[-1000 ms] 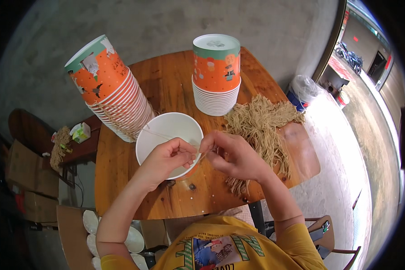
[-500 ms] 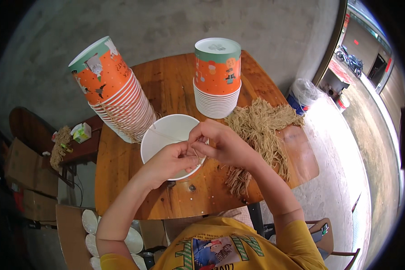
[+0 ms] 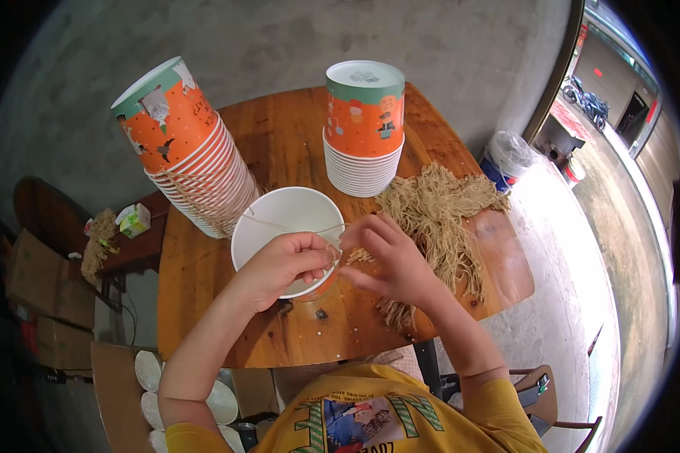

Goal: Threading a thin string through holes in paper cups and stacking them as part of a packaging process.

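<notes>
A white-lined paper bucket [image 3: 298, 202] stands upright on the wooden table in front of me, with a bit of orange outer wall showing below its rim. A thin beige cord [image 3: 283, 228] stretches across its mouth from the left rim toward the right rim. Over the near right side of the bucket, my left hand [image 3: 291, 266] pinches the cord between thumb and fingers. My right hand [image 3: 389, 260] is just right of the rim, its thumb and fingers apart. Whether a cord end touches the right fingertips is too fine to make out.
Leaning stacked buckets [image 3: 196, 162], orange and green, rise at the left with cords along their side. A second stack [image 3: 364, 140] stands upside down behind. A heap of beige cords [image 3: 446, 208] covers the right of the wooden table [image 3: 211, 302]. An open carton [image 3: 117, 392] holds white discs below left.
My right hand has opened its pinch and moved a little right, away from the left hand. My left hand keeps its pinch over the bucket.
</notes>
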A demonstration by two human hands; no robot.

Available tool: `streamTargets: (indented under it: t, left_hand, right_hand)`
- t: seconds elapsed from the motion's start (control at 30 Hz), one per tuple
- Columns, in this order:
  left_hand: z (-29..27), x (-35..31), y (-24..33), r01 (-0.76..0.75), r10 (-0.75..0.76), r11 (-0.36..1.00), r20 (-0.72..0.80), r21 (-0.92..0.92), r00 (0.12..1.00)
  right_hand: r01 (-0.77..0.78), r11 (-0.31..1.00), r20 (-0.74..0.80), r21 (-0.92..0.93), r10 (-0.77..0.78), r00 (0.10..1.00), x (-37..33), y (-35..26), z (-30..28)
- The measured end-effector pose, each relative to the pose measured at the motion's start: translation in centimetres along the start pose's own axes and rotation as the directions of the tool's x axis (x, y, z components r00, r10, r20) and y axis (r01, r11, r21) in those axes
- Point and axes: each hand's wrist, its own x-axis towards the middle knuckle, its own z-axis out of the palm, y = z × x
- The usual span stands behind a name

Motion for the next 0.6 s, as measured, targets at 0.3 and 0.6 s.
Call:
streamTargets:
  t: [0.3, 0.6]
  left_hand:
    - [0.5, 0.1, 0.1, -0.022, 0.022, 0.998, -0.005, 0.051, 1.000]
    - [-0.7, 1.1, -0.7, 0.137, -0.104, 0.956, 0.137, -0.259, 0.985]
  right_hand:
    - [-0.147, 0.987, -0.070, -0.057, 0.143, 0.987, -0.9, -0.5, 1.5]
    - [-0.193, 0.980, -0.117, 0.056, 0.199, 0.973, -1.9, -1.9, 2.8]
